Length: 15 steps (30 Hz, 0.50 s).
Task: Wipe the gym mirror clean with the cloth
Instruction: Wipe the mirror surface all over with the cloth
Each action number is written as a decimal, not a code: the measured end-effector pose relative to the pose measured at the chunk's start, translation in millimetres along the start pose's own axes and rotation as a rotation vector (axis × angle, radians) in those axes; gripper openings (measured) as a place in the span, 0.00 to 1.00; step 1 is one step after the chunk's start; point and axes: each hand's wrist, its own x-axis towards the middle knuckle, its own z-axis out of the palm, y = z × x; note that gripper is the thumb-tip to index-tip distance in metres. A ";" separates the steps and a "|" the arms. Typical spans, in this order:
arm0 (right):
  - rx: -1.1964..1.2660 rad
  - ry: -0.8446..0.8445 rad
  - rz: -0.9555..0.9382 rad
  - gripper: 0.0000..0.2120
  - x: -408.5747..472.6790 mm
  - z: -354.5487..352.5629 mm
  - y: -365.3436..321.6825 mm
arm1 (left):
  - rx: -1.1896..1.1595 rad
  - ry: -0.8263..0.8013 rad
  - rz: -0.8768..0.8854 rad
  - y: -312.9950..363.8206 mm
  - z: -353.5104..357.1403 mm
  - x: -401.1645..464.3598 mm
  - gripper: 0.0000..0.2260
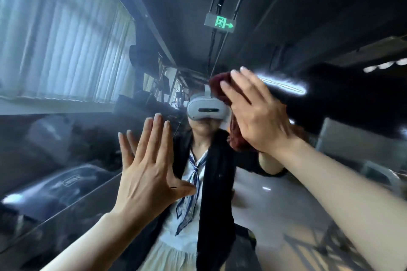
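The gym mirror [92, 134] fills the whole view and shows a hazy reflection of the room and of a person in a headset. My right hand [257, 114] lies flat with straight fingers and presses a dark red cloth [220, 82] against the glass, right of centre. The cloth shows above my fingertips and below my palm. My left hand [147, 171] is spread flat with straight fingers against the mirror, lower and to the left, holding nothing.
Reflected in the glass are window blinds [66, 39] at the upper left, a green exit sign [221, 23] overhead, gym machines at the left and a pale floor at the lower right. The mirror surface looks smeared and foggy on the left side.
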 end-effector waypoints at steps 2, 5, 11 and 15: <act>0.021 0.105 0.275 0.19 11.0 9.2 -17.2 | 0.018 0.001 0.001 -1.3 1.7 -0.1 0.67; 0.080 0.019 0.092 0.20 -6.5 22.0 -67.2 | 0.030 -0.004 0.005 -4.4 3.9 -1.3 0.64; 0.046 -0.046 -0.211 0.18 8.5 10.9 -23.1 | 0.049 -0.023 0.044 -11.0 -2.1 -2.4 0.61; 0.021 0.123 0.294 0.20 22.1 19.8 -42.2 | 0.033 -0.003 0.059 -10.3 -2.0 -2.2 0.65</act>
